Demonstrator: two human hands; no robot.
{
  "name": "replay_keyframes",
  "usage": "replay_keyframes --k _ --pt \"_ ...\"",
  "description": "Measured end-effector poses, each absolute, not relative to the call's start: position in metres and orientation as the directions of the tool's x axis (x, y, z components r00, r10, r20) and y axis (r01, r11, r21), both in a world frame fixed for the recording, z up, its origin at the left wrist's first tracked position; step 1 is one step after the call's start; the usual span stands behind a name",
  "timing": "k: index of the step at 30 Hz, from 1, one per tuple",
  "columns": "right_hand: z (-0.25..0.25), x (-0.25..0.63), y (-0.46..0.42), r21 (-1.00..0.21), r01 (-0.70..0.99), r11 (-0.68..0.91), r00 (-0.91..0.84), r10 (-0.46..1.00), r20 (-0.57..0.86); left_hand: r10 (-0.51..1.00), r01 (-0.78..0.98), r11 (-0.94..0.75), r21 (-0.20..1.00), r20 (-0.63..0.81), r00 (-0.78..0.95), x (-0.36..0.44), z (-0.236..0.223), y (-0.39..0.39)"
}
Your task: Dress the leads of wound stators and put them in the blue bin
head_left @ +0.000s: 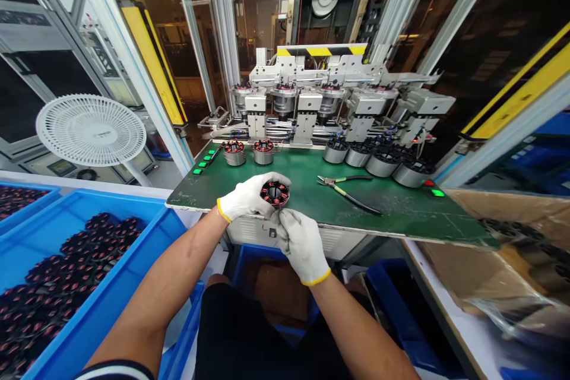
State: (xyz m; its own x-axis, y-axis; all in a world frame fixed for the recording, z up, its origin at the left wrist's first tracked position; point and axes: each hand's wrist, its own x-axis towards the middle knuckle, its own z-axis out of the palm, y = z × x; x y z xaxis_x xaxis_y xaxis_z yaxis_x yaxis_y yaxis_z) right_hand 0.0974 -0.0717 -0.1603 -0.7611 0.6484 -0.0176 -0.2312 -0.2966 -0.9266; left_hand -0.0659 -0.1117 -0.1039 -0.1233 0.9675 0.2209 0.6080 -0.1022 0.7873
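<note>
My left hand, in a white glove with a yellow cuff, is wrapped round a wound motor stator with red copper coils and a black inner frame. It is held above the front edge of the green worktop. Just below the stator, my right hand, gloved alike, has its fingers pinched together at a thin reddish wire end. Two more wound stators, one on the left and one beside it, stand behind my left hand. Wire cutters lie to the right with their handles spread.
Several unwound stators stand at the worktop's back right. Behind them is a winding machine. A blue bin of wound stators sits left, near a white fan. A cardboard box is at right.
</note>
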Motion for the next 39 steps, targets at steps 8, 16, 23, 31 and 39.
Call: replay_keyframes --k 8,16,23,31,39 --pt "-0.2 0.094 -0.081 -0.997 0.012 -0.07 -0.66 0.749 -0.061 0.977 0.591 -0.094 0.801 0.188 -0.1 -0.066 -0.102 -0.11" --pt "-0.184 0.189 -0.055 -0.872 0.222 0.436 -0.858 0.512 0.037 0.872 0.486 -0.069 0.871 0.29 -0.396 -0.059 -0.108 -0.15" --pt "-0.107 0.159 -0.007 -0.869 0.02 0.495 -0.654 0.664 0.363 0.624 0.509 0.381 0.772 0.192 -0.758 -0.003 -0.113 -0.14" --pt "-0.134 0.085 0.013 -0.654 -0.111 0.748 -0.778 0.344 0.525 0.666 0.586 0.435 0.683 0.193 -0.72 -0.015 -0.12 -0.125" --pt "-0.142 0.099 0.001 -0.492 -0.062 0.868 -0.734 0.295 0.612 0.608 0.564 0.34 0.752 0.282 -0.742 0.001 -0.13 -0.128"
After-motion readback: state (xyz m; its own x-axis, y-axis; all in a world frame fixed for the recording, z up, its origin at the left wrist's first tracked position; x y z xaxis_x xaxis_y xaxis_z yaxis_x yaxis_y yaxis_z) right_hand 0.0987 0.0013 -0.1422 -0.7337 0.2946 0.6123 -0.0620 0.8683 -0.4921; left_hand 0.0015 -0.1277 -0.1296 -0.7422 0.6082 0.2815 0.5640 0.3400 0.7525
